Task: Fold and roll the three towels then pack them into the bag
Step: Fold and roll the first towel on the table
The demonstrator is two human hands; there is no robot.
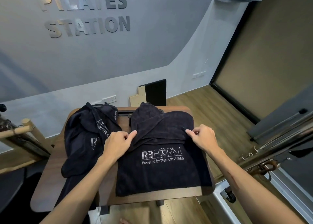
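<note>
Two hands work one dark towel [162, 171] spread on a brown table [50, 186]; its white "REFORM" logo faces up and its far part is bunched at 12 o'clock. Left hand [116, 143] pinches a fold of the cloth at the towel's 10 o'clock edge, thumb and forefinger closed on the fabric, other fingers curled. Right hand [202, 137] pinches the same raised fold at 2 o'clock, fingertips pressed together on the cloth. One heap [84, 139] of dark cloth with the same lettering lies crumpled at 9 o'clock of the towel, touching the left wrist; whether it is one towel, two, or the bag cannot be told. The heap's near end hangs over the table edge and merges with shadow. The left forearm covers the gap between heap and towel. One dark panel [155, 93] and one pale board [138, 96] lean on the wall at 12 o'clock. One sign [84, 11] reads "PILATES STATION". Metal bars [279, 135] cross at 3 o'clock, cut off by the frame.
</note>
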